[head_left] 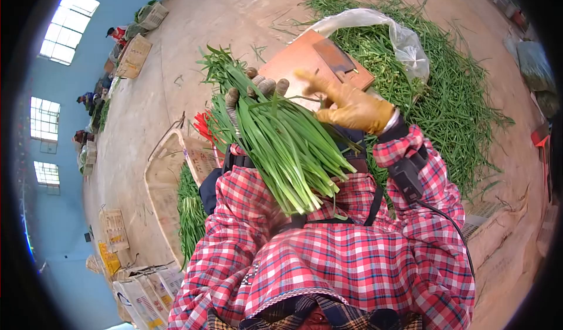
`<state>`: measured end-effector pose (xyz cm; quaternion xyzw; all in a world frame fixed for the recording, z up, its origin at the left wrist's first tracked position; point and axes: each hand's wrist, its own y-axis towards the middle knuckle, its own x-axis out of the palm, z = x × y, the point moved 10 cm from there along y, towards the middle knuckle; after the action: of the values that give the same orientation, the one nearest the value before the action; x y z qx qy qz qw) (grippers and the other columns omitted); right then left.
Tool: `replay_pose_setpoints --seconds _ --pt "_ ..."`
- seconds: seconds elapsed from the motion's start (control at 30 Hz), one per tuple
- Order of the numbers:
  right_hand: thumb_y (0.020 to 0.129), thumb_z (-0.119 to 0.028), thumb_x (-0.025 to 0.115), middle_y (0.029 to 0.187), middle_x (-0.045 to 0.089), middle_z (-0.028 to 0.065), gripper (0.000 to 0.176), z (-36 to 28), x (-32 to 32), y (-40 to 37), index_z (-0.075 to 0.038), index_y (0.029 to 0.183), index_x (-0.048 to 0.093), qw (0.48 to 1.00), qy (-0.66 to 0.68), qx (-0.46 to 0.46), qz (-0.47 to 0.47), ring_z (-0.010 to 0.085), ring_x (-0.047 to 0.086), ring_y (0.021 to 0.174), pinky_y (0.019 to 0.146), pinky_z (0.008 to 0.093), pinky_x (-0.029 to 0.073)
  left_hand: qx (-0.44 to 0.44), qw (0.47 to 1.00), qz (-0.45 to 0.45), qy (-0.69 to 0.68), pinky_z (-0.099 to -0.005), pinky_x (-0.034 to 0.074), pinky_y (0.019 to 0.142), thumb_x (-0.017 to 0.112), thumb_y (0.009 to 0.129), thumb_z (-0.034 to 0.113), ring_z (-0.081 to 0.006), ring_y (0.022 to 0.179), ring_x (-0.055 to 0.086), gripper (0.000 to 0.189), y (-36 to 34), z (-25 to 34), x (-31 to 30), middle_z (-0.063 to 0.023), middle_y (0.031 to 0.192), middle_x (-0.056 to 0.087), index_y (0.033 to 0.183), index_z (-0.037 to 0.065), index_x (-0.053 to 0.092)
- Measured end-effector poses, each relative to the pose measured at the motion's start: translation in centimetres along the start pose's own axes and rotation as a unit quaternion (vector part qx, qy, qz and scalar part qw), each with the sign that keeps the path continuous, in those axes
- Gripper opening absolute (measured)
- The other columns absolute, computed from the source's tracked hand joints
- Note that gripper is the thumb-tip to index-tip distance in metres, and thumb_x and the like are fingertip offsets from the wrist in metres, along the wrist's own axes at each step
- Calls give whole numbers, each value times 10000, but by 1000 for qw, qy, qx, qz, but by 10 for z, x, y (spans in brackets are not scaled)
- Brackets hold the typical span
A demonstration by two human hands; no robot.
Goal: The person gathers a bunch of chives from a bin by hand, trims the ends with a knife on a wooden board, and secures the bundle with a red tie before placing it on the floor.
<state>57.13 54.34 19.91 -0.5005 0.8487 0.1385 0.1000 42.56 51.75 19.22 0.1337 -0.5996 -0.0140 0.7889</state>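
My left hand (267,87), in a grey ribbed glove, is wrapped around a bunch of garlic chives (287,148). Their pale cut ends point toward my chest, and the leafy tips spread beyond my fingers. On the right, my right hand (355,107) wears a yellow rubber glove. Its fingers are stretched and apart, slightly blurred, close to the bunch and above an orange-brown board (287,60). A dark, flat metal piece (334,59) lies on that board. Red ties (204,125) hang left of the bunch.
Loose chives (451,95) form a big heap at right, with a clear plastic sheet (410,51) over part. Left of me, a crate (158,189) holds bundled chives (190,213). More crates (134,55) and people line the blue wall; stacked crates (146,292) stand lower left.
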Motion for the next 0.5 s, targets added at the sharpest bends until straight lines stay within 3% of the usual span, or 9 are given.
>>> replay_pose_setpoints --seconds 0.1,0.13,0.2,0.27,0.33,0.43,0.5 --pt "889 -138 571 992 661 138 416 -16 -4 4 -106 1303 534 991 -83 -92 42 210 634 852 760 282 489 -5 999 -23 24 -530 331 1088 614 852 238 -190 834 593 358 5 1 16 -39 808 584 1112 5 535" --pt "908 -176 553 762 661 126 247 -29 -21 -9 -46 1089 659 957 -235 -114 128 196 637 742 687 300 489 11 999 -4 31 -526 341 1084 616 843 231 -189 839 599 337 6 3 16 -42 809 591 1090 11 548" --pt "909 -168 552 755 656 115 221 -36 -39 -30 -25 1036 665 963 -224 -79 126 186 624 679 633 300 480 37 998 35 43 -520 362 1076 619 826 215 -188 849 610 296 6 3 13 -48 812 603 1047 23 574" --pt "909 -161 552 739 644 105 206 -20 -51 -54 -10 989 669 972 -193 -37 132 173 606 626 589 296 469 -6 997 66 39 -522 349 1092 607 851 213 -184 887 596 291 2 -19 12 -35 845 587 1069 29 548" --pt "908 -157 553 715 625 99 199 3 -55 -76 -1 948 670 979 -144 10 145 158 584 581 554 289 454 -26 996 68 53 -542 379 1064 625 826 211 -210 886 605 231 5 -35 4 -44 874 612 997 62 581" --pt "863 -183 589 765 652 150 202 -6 -64 -110 -19 933 683 959 -171 42 224 274 625 664 605 355 478 -48 981 166 90 -507 464 972 637 750 166 -225 785 600 217 0 -53 -30 -70 772 593 917 48 565" --pt "869 -181 574 763 651 156 212 -4 -73 -130 -10 933 681 948 -209 77 227 272 624 651 615 361 482 -56 971 207 109 -484 489 903 625 739 125 -238 740 563 195 -3 -57 -45 -71 733 551 892 50 530"
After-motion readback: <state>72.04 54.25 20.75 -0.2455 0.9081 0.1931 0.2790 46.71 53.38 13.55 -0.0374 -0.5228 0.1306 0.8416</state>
